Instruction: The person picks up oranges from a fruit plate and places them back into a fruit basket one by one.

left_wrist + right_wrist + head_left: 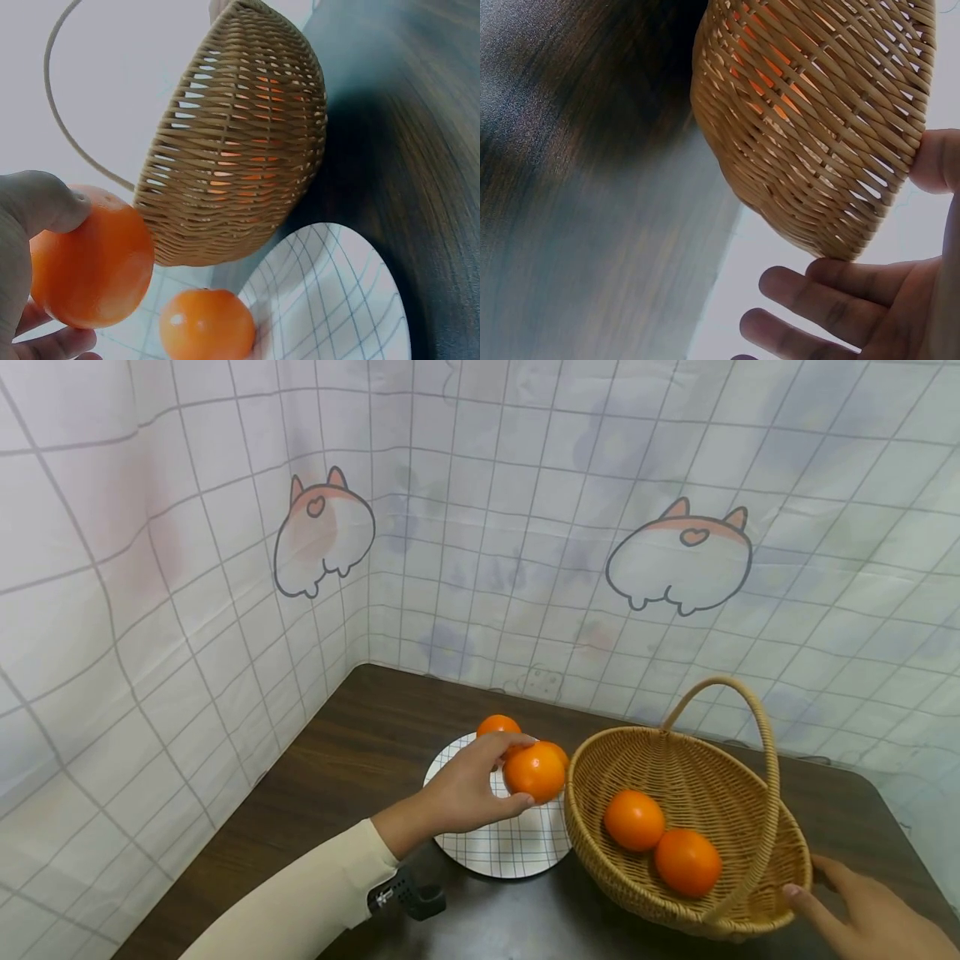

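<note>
Orange and glossy, the round fruit sits between the thumb and fingers of your left hand, over the plate and close to the wicker basket. That smooth skin could slip if your hold is too light, dropping it onto the plate or against the fruit at the plate's back. Carried too low, it could knock the basket's rim and jolt loose. Your right hand holds the basket's far end, thumb at the rim; pulling or pressing hard there might tip it, and the two fruits inside could roll. Whether its base sits flat on the bench, you cannot tell.
</note>
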Tool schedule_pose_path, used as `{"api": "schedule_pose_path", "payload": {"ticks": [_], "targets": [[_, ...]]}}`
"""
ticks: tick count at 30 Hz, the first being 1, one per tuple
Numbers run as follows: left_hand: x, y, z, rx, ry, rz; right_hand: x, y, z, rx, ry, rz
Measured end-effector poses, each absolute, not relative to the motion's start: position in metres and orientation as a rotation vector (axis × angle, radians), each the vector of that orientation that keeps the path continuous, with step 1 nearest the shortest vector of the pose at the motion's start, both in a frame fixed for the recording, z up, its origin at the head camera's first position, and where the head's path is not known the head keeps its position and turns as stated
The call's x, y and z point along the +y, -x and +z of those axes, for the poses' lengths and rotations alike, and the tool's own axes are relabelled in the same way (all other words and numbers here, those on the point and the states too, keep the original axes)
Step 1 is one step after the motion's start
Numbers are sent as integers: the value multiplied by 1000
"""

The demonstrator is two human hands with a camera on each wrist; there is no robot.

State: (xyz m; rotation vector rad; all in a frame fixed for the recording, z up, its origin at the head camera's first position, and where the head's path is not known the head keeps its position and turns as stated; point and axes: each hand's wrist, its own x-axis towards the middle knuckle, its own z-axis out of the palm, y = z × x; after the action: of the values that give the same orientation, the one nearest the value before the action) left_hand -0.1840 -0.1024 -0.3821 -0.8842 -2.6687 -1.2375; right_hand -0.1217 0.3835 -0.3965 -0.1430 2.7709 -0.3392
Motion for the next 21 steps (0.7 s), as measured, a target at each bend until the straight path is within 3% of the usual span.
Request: {"api": "schedule_pose_path", "payload": {"ticks": [21], "targets": [[-80, 178, -355, -2637, 1017, -1175, 386, 123, -401, 2764, 137, -340]]}}
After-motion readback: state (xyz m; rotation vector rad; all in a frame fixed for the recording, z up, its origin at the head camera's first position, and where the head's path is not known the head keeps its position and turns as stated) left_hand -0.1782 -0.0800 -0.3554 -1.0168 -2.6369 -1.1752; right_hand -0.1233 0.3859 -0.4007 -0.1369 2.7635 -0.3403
